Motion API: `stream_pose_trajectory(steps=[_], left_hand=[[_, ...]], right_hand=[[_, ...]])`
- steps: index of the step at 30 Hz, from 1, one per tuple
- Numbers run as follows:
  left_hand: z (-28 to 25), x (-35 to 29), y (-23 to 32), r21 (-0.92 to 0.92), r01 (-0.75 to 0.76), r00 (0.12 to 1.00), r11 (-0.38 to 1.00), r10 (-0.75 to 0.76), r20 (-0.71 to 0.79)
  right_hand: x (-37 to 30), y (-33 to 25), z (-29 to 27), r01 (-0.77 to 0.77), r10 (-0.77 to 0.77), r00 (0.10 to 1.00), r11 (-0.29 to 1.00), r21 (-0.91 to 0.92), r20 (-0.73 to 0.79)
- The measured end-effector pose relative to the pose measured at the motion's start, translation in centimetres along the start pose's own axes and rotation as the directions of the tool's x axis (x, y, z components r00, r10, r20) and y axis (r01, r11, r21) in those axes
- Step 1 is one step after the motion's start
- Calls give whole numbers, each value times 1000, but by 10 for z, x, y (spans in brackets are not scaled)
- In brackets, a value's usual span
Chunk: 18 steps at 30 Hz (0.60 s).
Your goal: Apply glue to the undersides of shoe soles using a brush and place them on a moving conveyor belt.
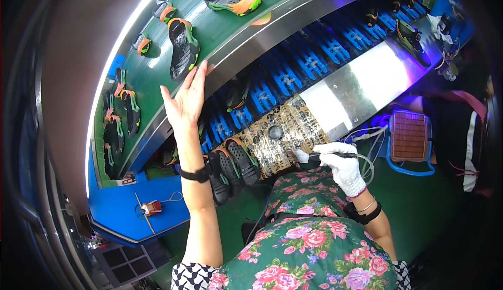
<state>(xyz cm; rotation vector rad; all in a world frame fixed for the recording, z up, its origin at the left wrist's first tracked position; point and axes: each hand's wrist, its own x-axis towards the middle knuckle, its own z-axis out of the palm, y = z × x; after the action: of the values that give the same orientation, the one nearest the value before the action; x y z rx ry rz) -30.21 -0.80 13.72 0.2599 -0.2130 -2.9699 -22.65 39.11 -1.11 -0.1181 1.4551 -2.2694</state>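
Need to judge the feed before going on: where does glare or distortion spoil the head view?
Head view: glare washes out the steel plate and the conveyor belt's far edge; fisheye bends the belt; corners fall black. Left hand and gloved right hand stay sharp.

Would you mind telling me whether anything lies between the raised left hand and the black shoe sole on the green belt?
Nothing visible does. The left hand is open, its fingertips just below the black shoe sole on the green belt.

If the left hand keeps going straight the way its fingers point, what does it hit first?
Most likely the black sole with orange and green trim on the green conveyor belt; the left hand points at its lower end. Depth is unclear, so it may hover above.
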Motion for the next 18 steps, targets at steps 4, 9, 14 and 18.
stream_pose_trajectory(steps=[4,9,14,18], left_hand=[[-11,-28,19,528,-195,965,827,259,-50],[5,-12,19,861,-192,596,-471,641,484],[3,17,59,948,-173,811,-267,508,291],[24,21,70,866,-126,847,-484,401,348]], right_hand=[[2,-2,-2,-106,124,990,969,221,-67],[10,-1,-6,-97,117,989,975,199,-92],[17,0,0,-101,115,991,974,202,-62],[19,5,-4,-95,117,991,959,267,-68]])
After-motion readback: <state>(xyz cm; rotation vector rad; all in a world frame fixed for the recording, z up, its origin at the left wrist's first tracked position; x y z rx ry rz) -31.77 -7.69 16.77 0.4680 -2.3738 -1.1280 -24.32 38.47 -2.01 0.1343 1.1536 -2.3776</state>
